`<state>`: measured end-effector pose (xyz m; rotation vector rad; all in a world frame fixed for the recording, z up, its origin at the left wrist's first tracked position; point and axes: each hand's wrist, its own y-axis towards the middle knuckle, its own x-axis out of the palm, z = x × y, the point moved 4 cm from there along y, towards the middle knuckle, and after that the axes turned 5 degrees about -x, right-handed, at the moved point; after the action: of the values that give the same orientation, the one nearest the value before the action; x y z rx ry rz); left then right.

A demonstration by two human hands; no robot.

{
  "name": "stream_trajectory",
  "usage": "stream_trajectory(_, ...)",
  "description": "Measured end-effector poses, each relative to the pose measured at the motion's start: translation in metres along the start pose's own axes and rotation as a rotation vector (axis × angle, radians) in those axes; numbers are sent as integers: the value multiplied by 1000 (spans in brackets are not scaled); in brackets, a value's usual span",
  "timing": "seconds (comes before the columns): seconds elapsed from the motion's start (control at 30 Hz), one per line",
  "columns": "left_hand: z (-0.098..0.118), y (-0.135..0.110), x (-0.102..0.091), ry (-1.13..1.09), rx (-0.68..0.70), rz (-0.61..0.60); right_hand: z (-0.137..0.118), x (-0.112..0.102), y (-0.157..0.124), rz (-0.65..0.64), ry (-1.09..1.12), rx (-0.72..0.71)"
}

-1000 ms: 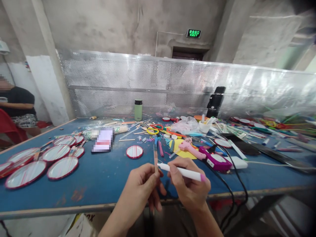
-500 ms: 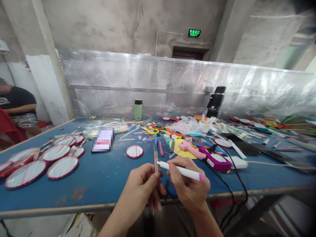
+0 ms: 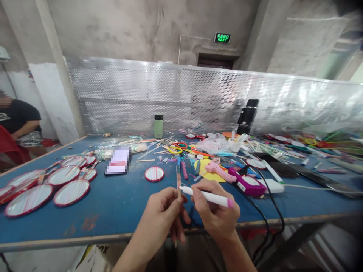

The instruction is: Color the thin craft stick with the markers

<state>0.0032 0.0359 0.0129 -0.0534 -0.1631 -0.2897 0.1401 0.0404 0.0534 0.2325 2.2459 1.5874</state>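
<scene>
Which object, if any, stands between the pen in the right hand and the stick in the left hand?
Nothing visible does. The right hand holds the pen with its tip beside the stick in the left hand; whether they touch, I cannot tell.

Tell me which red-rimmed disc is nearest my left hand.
The red-rimmed disc lying alone just beyond your left hand, right of the phone; the other discs lie farther off.
</scene>
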Motion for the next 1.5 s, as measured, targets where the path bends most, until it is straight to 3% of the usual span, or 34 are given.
stream_trajectory(0.6, 0, -1, 0, -3, 6, 6, 0, -1, 1, -1, 0, 6)
stream_trajectory(0.8, 0, -1, -1, -14, 4, 7, 4, -1, -3, 74, -8, 14)
stream_trajectory(1.0, 1, 0, 0, 20, 20, 19, 3, 0, -2, 1, -3, 36)
stream_trajectory(1.5, 2, -2, 0, 11, 10, 20, -2, -3, 0, 4, 1, 6)
